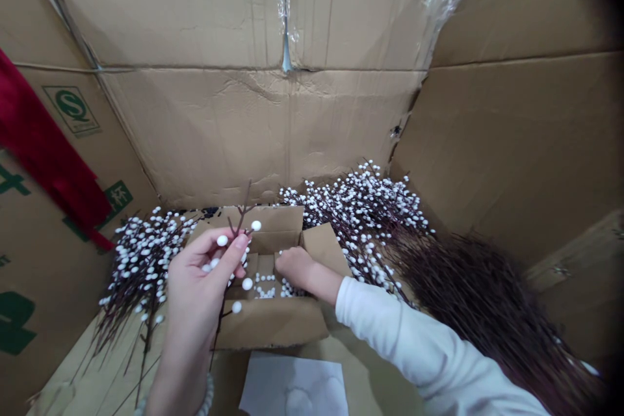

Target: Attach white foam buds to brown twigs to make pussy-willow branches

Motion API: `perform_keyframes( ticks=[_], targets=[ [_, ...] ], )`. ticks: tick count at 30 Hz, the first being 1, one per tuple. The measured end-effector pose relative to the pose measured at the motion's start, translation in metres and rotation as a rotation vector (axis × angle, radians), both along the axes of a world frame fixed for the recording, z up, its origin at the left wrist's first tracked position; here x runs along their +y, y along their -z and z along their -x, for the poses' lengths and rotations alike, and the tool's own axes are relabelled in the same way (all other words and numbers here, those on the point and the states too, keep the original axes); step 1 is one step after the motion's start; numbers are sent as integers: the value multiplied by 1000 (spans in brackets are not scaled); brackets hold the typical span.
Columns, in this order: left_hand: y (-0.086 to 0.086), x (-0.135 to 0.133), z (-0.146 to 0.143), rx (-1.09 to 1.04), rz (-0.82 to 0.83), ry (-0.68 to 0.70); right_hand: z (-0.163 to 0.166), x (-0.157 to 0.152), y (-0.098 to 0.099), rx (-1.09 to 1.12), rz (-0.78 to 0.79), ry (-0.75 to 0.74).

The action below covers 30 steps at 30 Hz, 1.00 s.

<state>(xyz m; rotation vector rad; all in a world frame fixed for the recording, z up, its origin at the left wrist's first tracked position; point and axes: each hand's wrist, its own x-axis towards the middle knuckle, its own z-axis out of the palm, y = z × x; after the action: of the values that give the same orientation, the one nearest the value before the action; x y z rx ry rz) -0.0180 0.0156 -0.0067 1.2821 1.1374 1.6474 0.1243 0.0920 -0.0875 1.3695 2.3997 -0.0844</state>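
My left hand [202, 279] pinches a brown artificial berry twig [246, 198] between thumb and fingers. The twig stands nearly upright, its bare forked tip above the thumb and a few white berries on its side shoots. Beyond it sits an open cardboard box [273, 324] with loose white berries [266, 290] inside. My right hand [296, 266] reaches into the box's right part, the fingers curled downward. Its fingertips are hidden, so whatever they grip does not show.
At the left lies a bunch of white-berried stems [146, 253]; another berried pile [361, 208] lies behind the box. A heap of bare brown twigs [482, 299] fills the right side. White paper [292, 380] lies in front. Cardboard walls [263, 130] enclose the table, and red cloth [53, 156] hangs left.
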Motion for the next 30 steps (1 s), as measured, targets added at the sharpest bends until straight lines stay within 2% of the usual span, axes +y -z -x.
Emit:
perform_keyframes(
  ticks=[15, 24, 30],
  targets=[
    [0, 2, 0, 7, -14, 24, 1, 17, -5, 65, 39, 52],
    [-3, 0, -1, 4, -14, 20, 9, 33, 5, 28, 111, 133],
    [-4, 0, -1, -2, -20, 27, 12, 32, 7, 2, 126, 128]
  ],
)
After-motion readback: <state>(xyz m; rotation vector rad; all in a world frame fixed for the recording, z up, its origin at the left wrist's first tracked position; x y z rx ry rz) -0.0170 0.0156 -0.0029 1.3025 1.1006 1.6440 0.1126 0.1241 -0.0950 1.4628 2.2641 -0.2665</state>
